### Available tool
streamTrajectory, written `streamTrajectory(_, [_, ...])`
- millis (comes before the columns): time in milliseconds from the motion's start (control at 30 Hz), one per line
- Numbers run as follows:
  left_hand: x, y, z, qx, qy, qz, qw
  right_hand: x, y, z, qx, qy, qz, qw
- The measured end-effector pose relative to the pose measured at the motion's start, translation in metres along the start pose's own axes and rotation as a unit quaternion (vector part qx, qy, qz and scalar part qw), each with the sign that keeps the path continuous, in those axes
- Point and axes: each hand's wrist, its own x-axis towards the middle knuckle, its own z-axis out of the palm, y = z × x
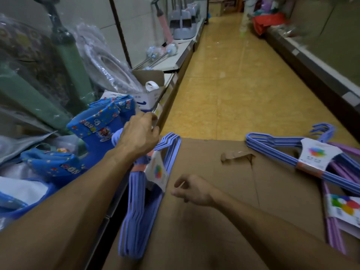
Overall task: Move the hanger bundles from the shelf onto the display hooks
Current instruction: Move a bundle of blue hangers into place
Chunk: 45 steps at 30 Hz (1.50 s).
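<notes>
A bundle of blue hangers (140, 201) with a white paper label hangs at the shelf's front edge, its hooks hidden behind my left hand (139, 133). My left hand grips the bundle's top beside a thin metal display hook (155, 106). My right hand (192, 189) hovers over the cardboard with fingers loosely curled, holding nothing. A second blue hanger bundle (303, 154) lies on the cardboard at the right, and a purple hanger bundle (335, 227) lies under it.
A large flattened cardboard box (214, 211) spans the foreground. Blue children's rain boots (97, 125) and wrapped goods fill the shelf on the left, with a white carton (150, 96) behind. A yellow tiled aisle (233, 84) runs ahead between shelves.
</notes>
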Motion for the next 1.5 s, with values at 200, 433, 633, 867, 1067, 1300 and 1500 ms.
streamTrajectory(200, [-0.004, 0.079, 0.001, -0.122, -0.017, 0.107, 0.987, -0.080, 0.029, -0.095, -0.069, 0.057, -0.013, 0.996])
streamTrajectory(433, [-0.009, 0.177, 0.009, -0.211, -0.031, 0.144, 0.966, -0.168, 0.067, -0.161, -0.138, 0.138, 0.016, 0.981])
streamTrajectory(633, [-0.011, 0.235, 0.033, -0.324, -0.060, 0.121, 0.936, -0.211, 0.098, -0.193, -0.185, 0.171, 0.044, 0.967])
streamTrajectory(867, [-0.021, 0.290, 0.070, -0.423, -0.100, 0.100, 0.895, -0.244, 0.154, -0.230, -0.227, 0.218, 0.108, 0.943])
streamTrajectory(1067, [-0.028, 0.324, 0.108, -0.471, -0.143, 0.095, 0.865, -0.246, 0.211, -0.269, -0.259, 0.300, 0.185, 0.899])
streamTrajectory(1300, [-0.036, 0.337, 0.156, -0.496, -0.177, 0.070, 0.847, -0.233, 0.267, -0.304, -0.292, 0.309, 0.278, 0.861])
streamTrajectory(1500, [-0.038, 0.332, 0.177, -0.481, -0.184, 0.051, 0.856, -0.217, 0.290, -0.296, -0.313, 0.239, 0.320, 0.862])
